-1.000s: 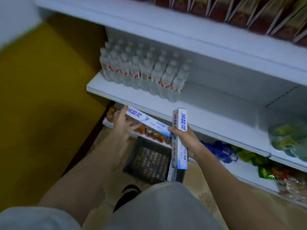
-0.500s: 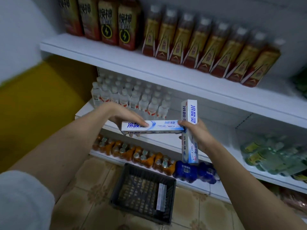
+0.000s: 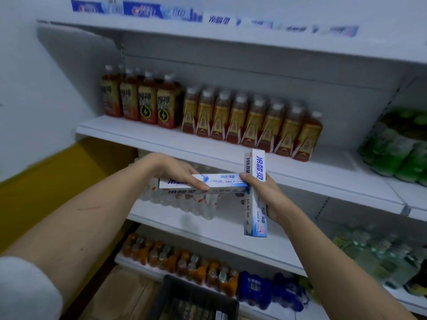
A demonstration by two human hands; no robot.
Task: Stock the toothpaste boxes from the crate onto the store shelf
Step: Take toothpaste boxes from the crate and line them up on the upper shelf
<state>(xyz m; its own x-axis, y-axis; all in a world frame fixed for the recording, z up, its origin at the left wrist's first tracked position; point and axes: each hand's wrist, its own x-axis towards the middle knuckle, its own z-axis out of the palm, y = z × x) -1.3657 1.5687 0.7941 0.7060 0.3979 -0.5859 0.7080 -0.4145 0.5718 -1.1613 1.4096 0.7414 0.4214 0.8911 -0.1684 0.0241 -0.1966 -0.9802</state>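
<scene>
Our left hand (image 3: pixel 178 172) is curled over the top of a toothpaste box (image 3: pixel 203 182) held level, with what looks like a second box pressed under it. Our right hand (image 3: pixel 265 195) grips another pair of upright boxes (image 3: pixel 255 192), thumb on the near face, and the end of the level box touches them, making a T shape in front of the shelves. Behind the hands, small clear bottles (image 3: pixel 184 204) stand on one shelf, and brown drink bottles (image 3: pixel 231 116) line the shelf above (image 3: pixel 161 139). More toothpaste boxes (image 3: pixel 143 10) lie in a row on the top shelf (image 3: pixel 208 31). The dark crate (image 3: pixel 196 299) sits on the floor below, a white box (image 3: pixel 220 315) showing inside it.
</scene>
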